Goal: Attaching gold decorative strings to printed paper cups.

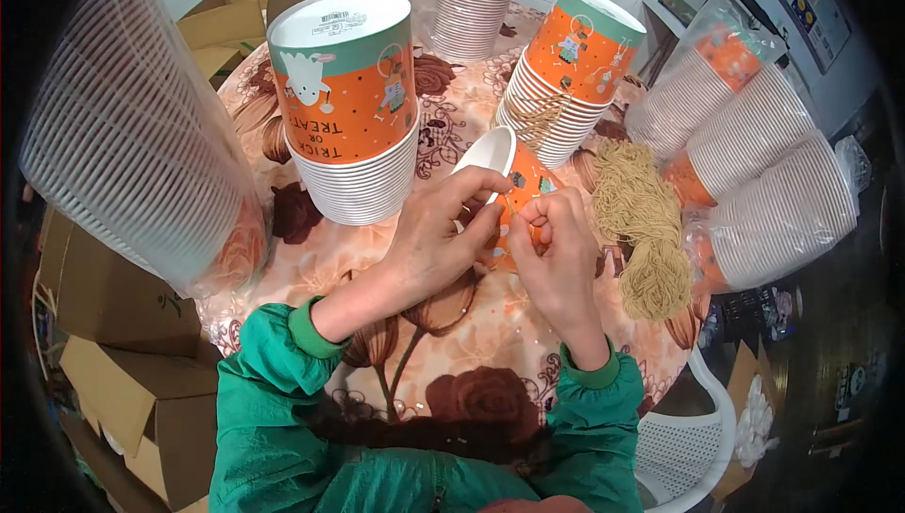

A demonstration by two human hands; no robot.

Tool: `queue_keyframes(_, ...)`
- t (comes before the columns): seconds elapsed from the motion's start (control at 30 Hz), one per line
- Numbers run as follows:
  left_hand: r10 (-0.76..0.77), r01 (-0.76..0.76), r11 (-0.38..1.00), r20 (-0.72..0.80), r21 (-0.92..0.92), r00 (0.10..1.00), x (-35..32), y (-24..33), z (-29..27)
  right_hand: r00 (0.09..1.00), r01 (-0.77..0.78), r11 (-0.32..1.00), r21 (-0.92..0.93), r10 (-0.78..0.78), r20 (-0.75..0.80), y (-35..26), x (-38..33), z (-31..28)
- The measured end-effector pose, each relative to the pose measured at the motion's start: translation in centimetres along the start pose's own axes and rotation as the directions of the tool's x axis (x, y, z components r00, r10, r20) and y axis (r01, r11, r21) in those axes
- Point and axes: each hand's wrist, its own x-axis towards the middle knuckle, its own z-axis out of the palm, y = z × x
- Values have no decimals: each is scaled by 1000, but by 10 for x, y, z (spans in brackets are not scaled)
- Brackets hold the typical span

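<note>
An orange paper bucket point(530, 172) with a white inside lies tilted on the table, its mouth turned to the upper left. My left hand point(436, 230) pinches it at the rim, thumb and fingers close together. Against its printed side, my right hand point(558, 254) has thumb and forefinger pressed together; whatever is between them is too small to make out. Just right of that hand lies a skein of tan cord point(649, 230). Cut lengths of tan cord point(539, 117) hang over a stack of upside-down buckets point(583, 46) behind.
A tall nested bucket stack point(353, 169) stands left of my hands. Plastic-wrapped stacks rise at far left point(141, 136) and lie at right point(754, 136). Flowered cloth point(481, 400) covers the round table. Cardboard boxes point(141, 390) sit at lower left, a white chair point(683, 447) at lower right.
</note>
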Motion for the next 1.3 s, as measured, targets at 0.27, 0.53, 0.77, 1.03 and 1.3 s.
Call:
queue_keyframes(0.27, -69, 69, 990, 0, -121, 998, 1, -6, 4, 996, 69, 990, -125, -76, -46, 6, 2, 0)
queue_keyframes(0.53, -47, 46, 998, -41, -38, 998, 2, -4, 1, 995, 85, 992, -97, -89, -38, 2, 0, 3)
queue_keyframes(0.77, 385, -368, 865, 20, 341, 923, 5, -9, -1, 992, -125, 958, 258, 116, 53, -1, -4, -4)
queue_keyframes(1.03, 264, -257, 933, 8, 252, 964, 2, -6, -2, 877, -474, 472, 743, 329, 350, -5, 10, -21)
queue_keyframes(1.3, 300, -283, 902, -1, 327, 954, 2, -4, -3, 886, -455, 406, 793, 296, 357, -5, 9, -16)
